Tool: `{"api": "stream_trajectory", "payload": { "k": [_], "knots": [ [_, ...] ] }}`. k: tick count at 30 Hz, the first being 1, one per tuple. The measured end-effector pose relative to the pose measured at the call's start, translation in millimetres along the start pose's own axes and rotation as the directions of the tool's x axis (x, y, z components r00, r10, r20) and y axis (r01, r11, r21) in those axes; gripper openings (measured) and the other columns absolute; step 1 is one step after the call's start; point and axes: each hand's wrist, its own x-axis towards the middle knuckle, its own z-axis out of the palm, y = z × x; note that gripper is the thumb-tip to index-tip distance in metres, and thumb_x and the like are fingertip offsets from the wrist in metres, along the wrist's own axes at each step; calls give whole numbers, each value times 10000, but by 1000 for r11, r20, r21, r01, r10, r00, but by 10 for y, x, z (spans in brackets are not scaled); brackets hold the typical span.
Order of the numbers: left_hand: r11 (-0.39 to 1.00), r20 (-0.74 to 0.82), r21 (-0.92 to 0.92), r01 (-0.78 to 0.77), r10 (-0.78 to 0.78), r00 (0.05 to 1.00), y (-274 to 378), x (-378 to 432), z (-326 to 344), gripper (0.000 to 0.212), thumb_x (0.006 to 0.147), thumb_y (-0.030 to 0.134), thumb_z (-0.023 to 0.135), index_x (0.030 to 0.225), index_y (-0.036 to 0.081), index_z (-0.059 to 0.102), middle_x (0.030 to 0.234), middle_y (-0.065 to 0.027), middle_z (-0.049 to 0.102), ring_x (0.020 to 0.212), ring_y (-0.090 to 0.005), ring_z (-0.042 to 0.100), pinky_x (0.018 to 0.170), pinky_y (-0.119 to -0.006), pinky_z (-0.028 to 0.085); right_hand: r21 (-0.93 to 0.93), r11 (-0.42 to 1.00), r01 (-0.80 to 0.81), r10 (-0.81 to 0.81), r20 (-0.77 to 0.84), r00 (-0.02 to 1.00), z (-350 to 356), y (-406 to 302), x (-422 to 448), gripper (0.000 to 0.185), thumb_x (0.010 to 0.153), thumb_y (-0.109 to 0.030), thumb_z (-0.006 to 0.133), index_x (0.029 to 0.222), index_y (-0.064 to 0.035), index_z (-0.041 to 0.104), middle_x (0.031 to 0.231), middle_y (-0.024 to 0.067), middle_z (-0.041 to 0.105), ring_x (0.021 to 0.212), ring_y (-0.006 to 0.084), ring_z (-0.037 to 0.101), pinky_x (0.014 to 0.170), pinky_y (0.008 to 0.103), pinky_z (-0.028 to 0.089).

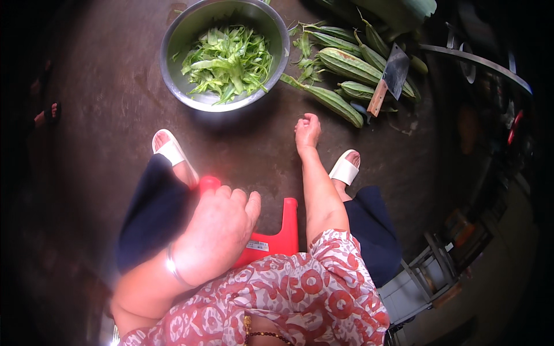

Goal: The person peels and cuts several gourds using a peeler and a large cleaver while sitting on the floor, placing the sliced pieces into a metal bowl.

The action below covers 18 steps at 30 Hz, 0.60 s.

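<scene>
My left hand (223, 229), with a silver bangle at the wrist, is raised close to the camera above a red plastic stool (277, 244). Its back faces up and the fingertips bend out of sight, so its grip is hidden. Farther forward, my right hand (308, 130) hovers with loosely curled fingers and nothing visible in it. It is nearest to a ridged luffa gourd (335, 101). More ridged gourds (350, 65) lie in a pile on the floor. A cleaver (394, 71) with a wooden handle rests across them. Left of the pile, a metal basin (173, 84) holds green peelings (229, 62).
Loose peelings (308, 65) lie between basin and gourds. A blue-grey object (360, 108) shows partly under the cleaver handle. A large pale green thing (402, 15) is at the top right. Metal-framed furniture (426, 272) stands to the right. Another person's foot (51, 113) shows far left.
</scene>
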Motion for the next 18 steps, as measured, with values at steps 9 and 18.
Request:
{"api": "stream_trajectory", "payload": {
  "k": [9, 18],
  "knots": [
    [1000, -53, -19, -9, 8, 999, -9, 24, -6, 518, 760, 221, 717, 1190, -28, 572, 932, -148, 576, 902, -291, 563, 777, -383, 451, -681, 567, 463, -442, 222, 869, -38, -60, 206, 57, 808, -92, 625, 838, -52, 597, 843, 149, 625, 784, 352, 623, 707, 459, 525],
    [999, 2, 19, -48, 48, 999, 85, 138, -9, 548, 743, 224, 729, 1203, -28, 568, 998, -166, 592, 919, -300, 586, 802, -381, 466, -140, 523, 841, -813, 212, 542, 845, -1819, -503, 169, 793, -61, 649, 958, -97, 659, 1028, 114, 651, 969, 287, 637, 803, 379, 517]
  ]
}}
